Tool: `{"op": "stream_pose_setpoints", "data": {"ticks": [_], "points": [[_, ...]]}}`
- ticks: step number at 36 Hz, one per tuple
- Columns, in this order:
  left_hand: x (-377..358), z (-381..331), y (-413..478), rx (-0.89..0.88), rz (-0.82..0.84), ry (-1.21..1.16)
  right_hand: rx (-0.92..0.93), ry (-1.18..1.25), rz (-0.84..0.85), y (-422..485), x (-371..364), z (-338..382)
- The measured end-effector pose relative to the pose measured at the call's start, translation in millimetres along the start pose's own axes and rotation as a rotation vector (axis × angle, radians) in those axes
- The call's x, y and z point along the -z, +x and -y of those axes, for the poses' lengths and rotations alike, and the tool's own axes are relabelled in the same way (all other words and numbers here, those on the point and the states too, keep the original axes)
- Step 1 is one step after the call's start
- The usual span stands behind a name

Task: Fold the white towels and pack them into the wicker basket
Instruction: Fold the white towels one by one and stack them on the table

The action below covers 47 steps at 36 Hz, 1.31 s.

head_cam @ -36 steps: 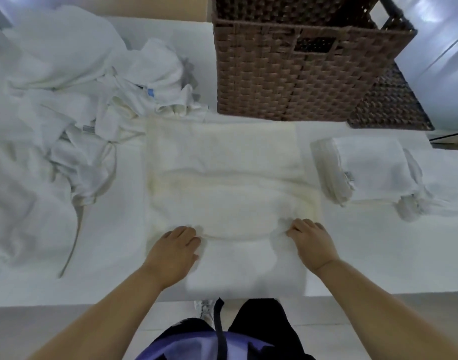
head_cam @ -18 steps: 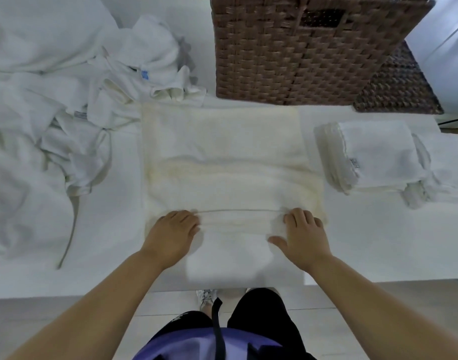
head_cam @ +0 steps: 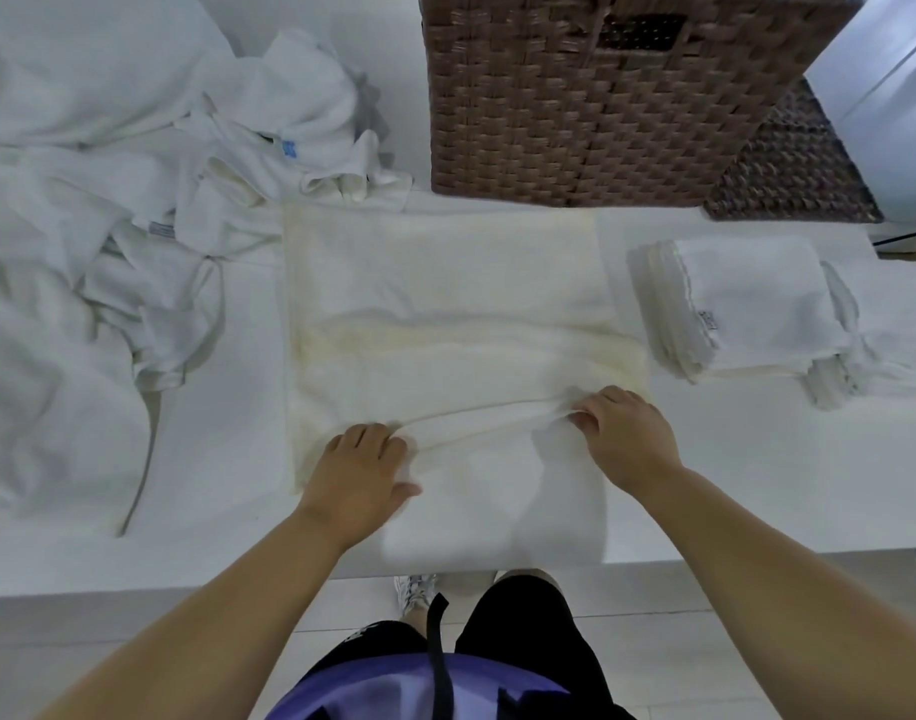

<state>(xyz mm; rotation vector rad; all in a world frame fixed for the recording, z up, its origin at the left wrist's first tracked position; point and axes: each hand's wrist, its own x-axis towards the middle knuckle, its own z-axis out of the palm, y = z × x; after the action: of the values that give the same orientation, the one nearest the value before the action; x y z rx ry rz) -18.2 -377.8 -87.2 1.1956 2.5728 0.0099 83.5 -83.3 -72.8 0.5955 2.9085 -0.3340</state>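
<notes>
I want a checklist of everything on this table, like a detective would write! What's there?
Surface: white table, bare near its front edge.
Job's things: flat towel spread in the middle; folded towels stacked to its right; wicker basket behind, inside hidden.
Clutter: heap of unfolded white laundry on the left.
Grippers: left hand and right hand both pinch the towel's near fold.
Cables: one dark cable at the far right edge.
Surroundings: pale tiled floor; a second woven piece behind the basket.
</notes>
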Motion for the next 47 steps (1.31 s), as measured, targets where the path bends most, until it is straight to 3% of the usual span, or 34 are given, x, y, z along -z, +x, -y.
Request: {"op": "stream_pose_setpoints", "data": {"ticks": [5,10,17,23,28,34,37,43,47], "points": [[0,-3,3,0.021,-0.085,0.009,0.036,-0.001,-0.009,3,11,-2],[19,-6,7,0.122,-0.035,-0.137,0.102,-0.051,0.06,6,29,-4],[62,14,19,0.175,-0.027,-0.128,0.142,-0.164,0.048,14,67,5],[129,39,25,0.204,-0.206,-0.161,0.179,-0.168,-0.079,22,112,24],[197,53,25,0.191,-0.389,-0.122,0.183,-0.084,-0.293,35,163,40],[278,60,21,0.159,-0.663,-0.108,0.337,-0.323,-0.454,41,241,62],[312,60,13,0.167,-0.73,-0.089,0.257,-0.337,-0.442,35,280,74],[362,57,-14,0.158,-0.835,-0.163,0.207,0.048,-0.489,12,342,87],[377,53,-37,0.115,-0.781,-0.134,0.244,0.069,-0.368,-17,370,90]]}}
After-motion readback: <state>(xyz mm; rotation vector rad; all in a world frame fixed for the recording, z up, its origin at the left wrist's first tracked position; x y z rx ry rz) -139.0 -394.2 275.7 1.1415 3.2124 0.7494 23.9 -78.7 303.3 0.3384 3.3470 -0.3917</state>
